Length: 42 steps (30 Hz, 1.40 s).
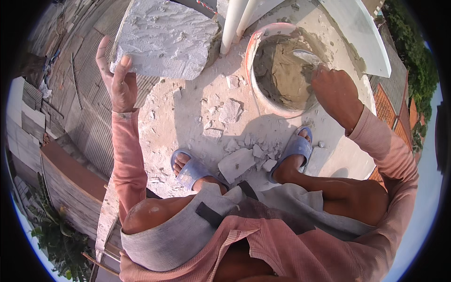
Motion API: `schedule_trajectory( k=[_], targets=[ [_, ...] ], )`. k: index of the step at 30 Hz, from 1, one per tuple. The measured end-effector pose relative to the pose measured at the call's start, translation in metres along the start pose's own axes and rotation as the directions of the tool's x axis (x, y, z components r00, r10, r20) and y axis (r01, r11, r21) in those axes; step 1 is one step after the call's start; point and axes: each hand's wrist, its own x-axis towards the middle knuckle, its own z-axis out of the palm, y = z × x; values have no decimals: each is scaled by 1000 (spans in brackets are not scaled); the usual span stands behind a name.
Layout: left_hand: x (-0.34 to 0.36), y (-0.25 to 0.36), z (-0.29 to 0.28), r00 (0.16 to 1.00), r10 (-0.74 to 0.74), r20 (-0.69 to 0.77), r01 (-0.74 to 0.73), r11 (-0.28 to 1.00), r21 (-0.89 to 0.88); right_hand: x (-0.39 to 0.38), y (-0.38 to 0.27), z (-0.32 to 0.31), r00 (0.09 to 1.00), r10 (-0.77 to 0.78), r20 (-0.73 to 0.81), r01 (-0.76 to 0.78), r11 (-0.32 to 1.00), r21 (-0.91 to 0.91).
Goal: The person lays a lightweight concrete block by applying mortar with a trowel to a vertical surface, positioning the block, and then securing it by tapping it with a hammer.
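My left hand point(121, 82) grips the lower left corner of a thick pale grey block point(164, 40), which has a rough, ridged face turned up. My right hand point(334, 91) is closed on the handle of a metal trowel point(304, 55); its blade rests in wet grey-brown mortar point(286, 77) inside a round bucket point(251, 66) with a reddish rim. The bucket stands on a dusty pale concrete surface point(188, 113), to the right of the block.
Broken pale chunks point(235, 164) lie between my sandaled feet point(188, 171). White pipes point(231, 28) rise behind the bucket, beside a pale panel point(369, 42). The concrete ends in an edge at left, with corrugated roofs point(75, 94) below. Tiled roofs and trees show at right.
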Motion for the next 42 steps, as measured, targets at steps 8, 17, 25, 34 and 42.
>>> schedule_trajectory(
  k=[8,17,25,34,42],
  targets=[
    [-16,-13,1,982,-142,125,188,656,-731,21,34,-2,906,-270,327,109,894,434],
    [-46,-29,30,931,-341,126,311,564,-765,-56,63,43,895,-102,434,-428,82,900],
    [-75,1,92,875,-483,16,430,763,-483,-82,-24,48,901,432,-24,190,-343,920],
    [-83,17,140,841,-491,226,516,605,-606,-11,-92,20,898,418,-140,364,-524,770],
    [-69,29,118,883,-441,160,400,528,-749,-32,-82,14,929,333,-161,219,-144,965]
  ],
)
